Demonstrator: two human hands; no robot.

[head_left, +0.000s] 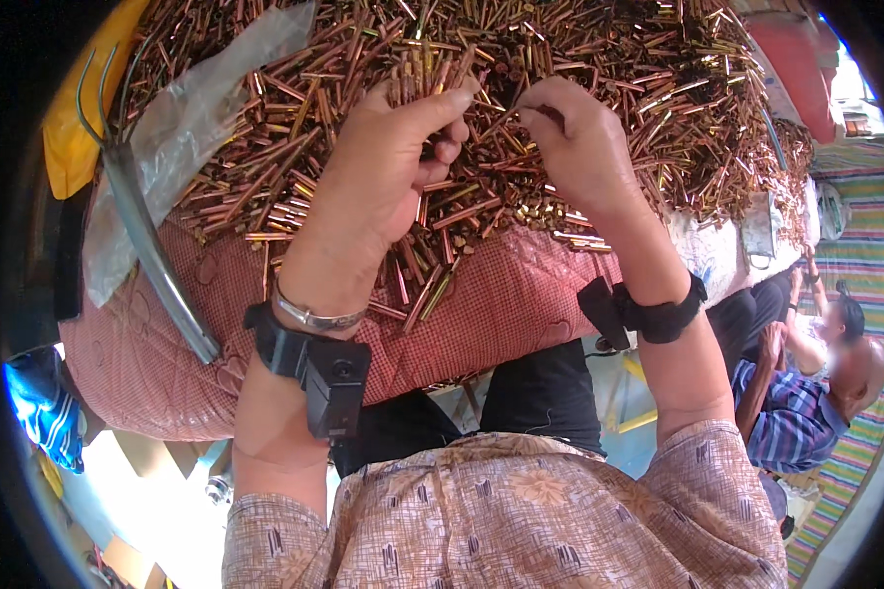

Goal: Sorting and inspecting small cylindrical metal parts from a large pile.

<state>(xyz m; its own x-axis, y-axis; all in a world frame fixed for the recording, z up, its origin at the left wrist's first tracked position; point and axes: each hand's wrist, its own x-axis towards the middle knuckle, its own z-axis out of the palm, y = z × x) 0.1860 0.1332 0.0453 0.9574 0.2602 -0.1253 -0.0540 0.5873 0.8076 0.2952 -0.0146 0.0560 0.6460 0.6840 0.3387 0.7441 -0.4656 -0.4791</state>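
A large heap of slender, copper-coloured metal bolts (pixel 688 108) spreads before me; their exact kind is hard to make out. My left hand (pixel 403 133) is closed around a small bundle of bolts (pixel 424 74), which stand upright above its fingers with the thumb across them. Just to the right, over the heap, my right hand (pixel 580 133) is bent with thumb and fingertips pinched together. What lies between those fingertips, if anything, is too small to tell. Several loose bolts (pixel 427 290) lie below my left hand, on the red checked cloth.
The heap rests on red checked padded cloth (pixel 491 304) in front of my lap. At left lie a pronged metal hand fork (pixel 147 226), a clear plastic bag (pixel 182 128) and something yellow (pixel 83 118). A person in a plaid shirt (pixel 796 412) sits at right, beside a striped sheet (pixel 864 324).
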